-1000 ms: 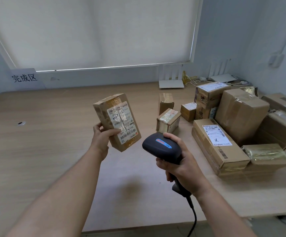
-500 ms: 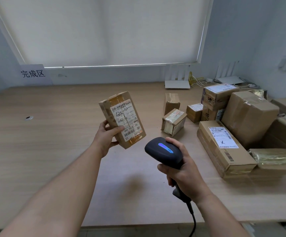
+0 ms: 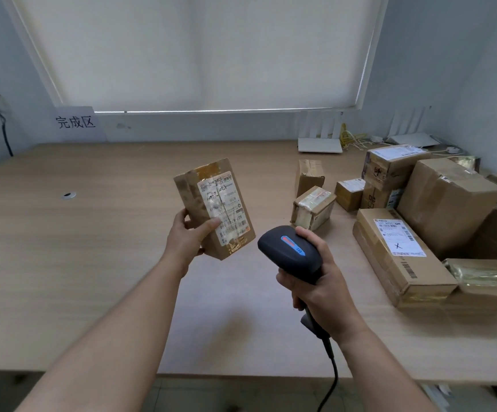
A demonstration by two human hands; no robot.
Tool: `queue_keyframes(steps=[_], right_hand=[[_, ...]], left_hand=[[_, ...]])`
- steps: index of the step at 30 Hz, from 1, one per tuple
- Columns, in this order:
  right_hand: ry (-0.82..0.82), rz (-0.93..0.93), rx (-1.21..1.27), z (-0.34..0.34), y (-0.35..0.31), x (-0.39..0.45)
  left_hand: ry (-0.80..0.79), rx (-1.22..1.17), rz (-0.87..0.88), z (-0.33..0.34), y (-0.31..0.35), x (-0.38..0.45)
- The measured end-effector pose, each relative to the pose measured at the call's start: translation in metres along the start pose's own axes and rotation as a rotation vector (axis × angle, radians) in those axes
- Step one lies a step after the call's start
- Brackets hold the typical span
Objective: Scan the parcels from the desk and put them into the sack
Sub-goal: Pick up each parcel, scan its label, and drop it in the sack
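Left hand (image 3: 185, 237) fingers pinch parcel (image 3: 215, 207) midair above table (image 3: 63, 263); right hand (image 3: 318, 285) grips scanner (image 3: 290, 253). My worry: thumb overlaps label, scan may misread. Sack not visible.

Wall sign (image 3: 76, 123) reads 完成区; box label (image 3: 399, 237) bears X.

The black handheld barcode scanner (image 3: 290, 253) has its top light gone from blue to red-orange. The small brown taped cardboard parcel (image 3: 215, 208) in the left hand (image 3: 187, 237) now stands a touch more upright, closer to the scanner's nose than a second ago.
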State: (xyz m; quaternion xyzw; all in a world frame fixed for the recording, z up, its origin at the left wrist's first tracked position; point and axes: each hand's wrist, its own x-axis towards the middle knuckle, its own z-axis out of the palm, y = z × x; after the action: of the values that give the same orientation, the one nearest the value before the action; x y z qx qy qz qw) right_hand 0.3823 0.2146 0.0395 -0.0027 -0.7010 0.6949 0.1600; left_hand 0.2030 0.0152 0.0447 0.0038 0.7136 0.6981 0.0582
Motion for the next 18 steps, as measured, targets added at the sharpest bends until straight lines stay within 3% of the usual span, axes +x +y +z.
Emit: queue_keyframes(steps=[11,18], right_hand=[[-0.079,-0.071,0.035,0.077,-0.008,0.007],[-0.158,-0.120,0.032,0.161,-0.027,0.020]], left_hand=[[0.268,0.115,0.135,-0.073,-0.009,-0.061],[0.387,0.094,0.196,-0.156,0.009,-0.080]])
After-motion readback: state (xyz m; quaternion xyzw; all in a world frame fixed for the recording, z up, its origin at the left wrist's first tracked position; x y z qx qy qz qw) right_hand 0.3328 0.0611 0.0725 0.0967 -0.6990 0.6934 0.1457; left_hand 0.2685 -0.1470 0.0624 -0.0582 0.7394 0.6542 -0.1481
